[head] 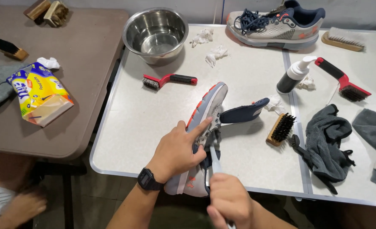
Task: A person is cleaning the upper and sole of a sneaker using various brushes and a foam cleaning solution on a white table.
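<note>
My left hand [177, 148], with a black watch on the wrist, grips a grey and orange sneaker [207, 108] tilted on its side above the near edge of the white table [145, 114]. The index finger lies stretched along the shoe's upper. My right hand [230, 199] is closed around a thin white brush handle [214, 159] whose tip sits against the shoe's side. A dark blue insole [244, 112] lies just right of the shoe.
On the white table: a steel bowl [156, 29], a second sneaker [277, 23], two red-handled brushes [169, 79] [343, 80], wooden brushes [280, 129], a foam bottle [294, 76], grey cloths [326, 142], crumpled tissues. A brown table [82, 63] at left holds a tissue pack [39, 93]. Another person's hand [22, 208] is at lower left.
</note>
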